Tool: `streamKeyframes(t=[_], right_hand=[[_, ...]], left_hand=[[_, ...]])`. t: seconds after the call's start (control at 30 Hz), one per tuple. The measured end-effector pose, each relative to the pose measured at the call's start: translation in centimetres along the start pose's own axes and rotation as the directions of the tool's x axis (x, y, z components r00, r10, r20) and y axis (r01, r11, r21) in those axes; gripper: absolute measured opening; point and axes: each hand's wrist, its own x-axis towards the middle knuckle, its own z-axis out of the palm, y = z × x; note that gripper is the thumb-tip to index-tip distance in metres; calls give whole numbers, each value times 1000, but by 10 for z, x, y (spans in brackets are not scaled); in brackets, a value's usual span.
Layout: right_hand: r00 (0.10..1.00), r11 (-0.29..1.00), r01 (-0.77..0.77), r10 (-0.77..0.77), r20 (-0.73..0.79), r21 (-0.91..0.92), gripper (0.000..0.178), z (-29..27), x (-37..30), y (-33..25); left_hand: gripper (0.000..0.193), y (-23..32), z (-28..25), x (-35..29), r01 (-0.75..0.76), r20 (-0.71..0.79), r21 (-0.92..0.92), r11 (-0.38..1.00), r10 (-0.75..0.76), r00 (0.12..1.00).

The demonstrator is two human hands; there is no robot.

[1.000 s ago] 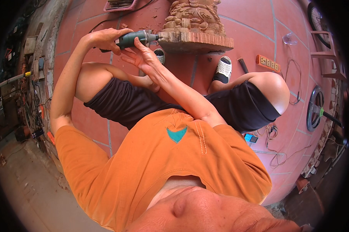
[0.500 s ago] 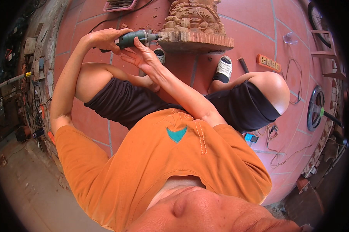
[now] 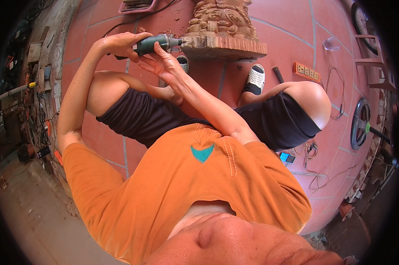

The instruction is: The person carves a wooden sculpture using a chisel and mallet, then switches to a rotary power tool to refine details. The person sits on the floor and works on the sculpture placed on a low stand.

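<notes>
My left hand (image 3: 123,45) wraps the rear of the green power tool (image 3: 151,44); my right hand (image 3: 166,67) braces it, thumb along the body, fingers loosely spread. Its tip meets the carved wooden piece (image 3: 226,47) at the base's left corner. I judge this edge-shaping, calling next for steady, light guidance.
</notes>
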Motion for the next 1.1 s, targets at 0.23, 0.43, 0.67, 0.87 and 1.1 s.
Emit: streamKeyframes(t=[0.23,0.43,0.67,0.87,1.1], right_hand=[[1000,1000,1,-1,14,-4,66,-2,3,-2],[1000,1000,3,-4,25,19,64,-5,8,-2],[1000,1000,14,-14,12,4,62,-1,8,-7],[1000,1000,-1,1,25,-8,67,7,1,-11],[999,1000,5,-5,41,17,65,0,3,-8]], left_hand=[[100,-14,7,6,-70,-49,27,997,72,996],[100,-15,7,7,-50,-57,37,998,52,997],[98,-9,6,4,-19,-77,37,999,22,997],[100,-16,9,6,-56,-114,67,996,63,991],[93,-7,1,3,-28,-89,92,995,36,995]])
